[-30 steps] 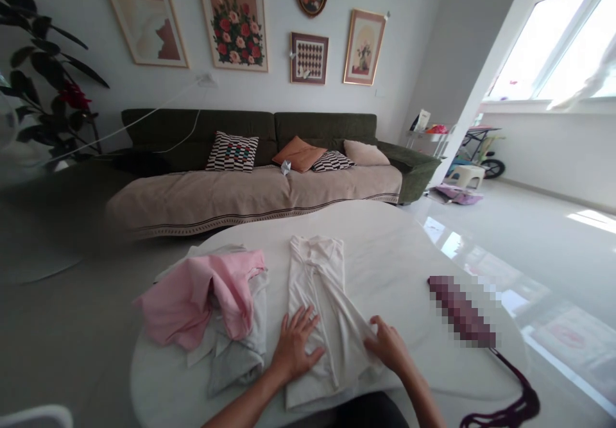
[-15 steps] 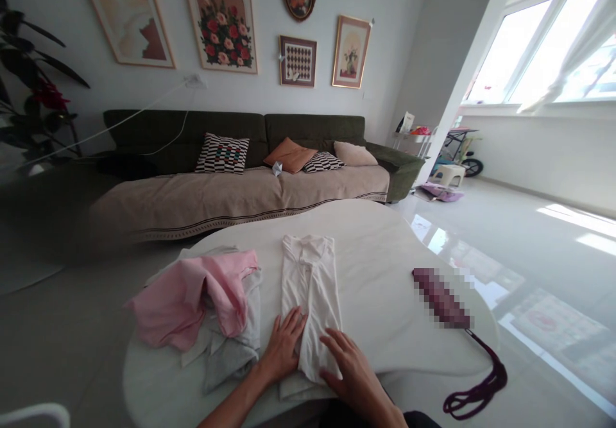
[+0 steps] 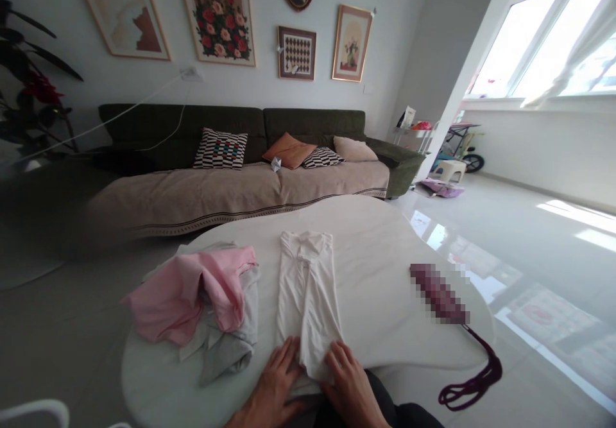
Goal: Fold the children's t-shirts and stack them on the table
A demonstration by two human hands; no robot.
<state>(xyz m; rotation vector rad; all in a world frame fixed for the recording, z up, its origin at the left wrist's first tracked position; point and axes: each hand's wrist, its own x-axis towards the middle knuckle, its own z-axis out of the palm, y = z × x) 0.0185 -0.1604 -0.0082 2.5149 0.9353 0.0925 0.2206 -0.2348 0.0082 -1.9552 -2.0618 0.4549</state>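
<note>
A white shirt [image 3: 312, 287], folded into a long narrow strip, lies on the pale table with its collar at the far end. My left hand [image 3: 279, 373] rests on the shirt's near left part, its fingers stretched forward and its thumb apart. On the near right corner lies my right hand [image 3: 350, 376], fingers slightly bent over the cloth and thumb spread toward the hem. The lowest edge of the shirt is partly hidden by my hands. Left of it, a pink garment [image 3: 192, 293] is heaped on top of a grey garment [image 3: 231, 351].
The rounded white table [image 3: 380, 274] carries a blurred dark-red item [image 3: 437, 293] at the right, its dark-red cord [image 3: 481, 383] hanging over the edge. Behind stands a green sofa [image 3: 312, 123] with several cushions. A white curved bar [image 3: 38, 409] shows at lower left.
Both my hands have slid nearer to me along the shirt, toward its lower edge. The view has tilted slightly, and the garments at the left lie as before.
</note>
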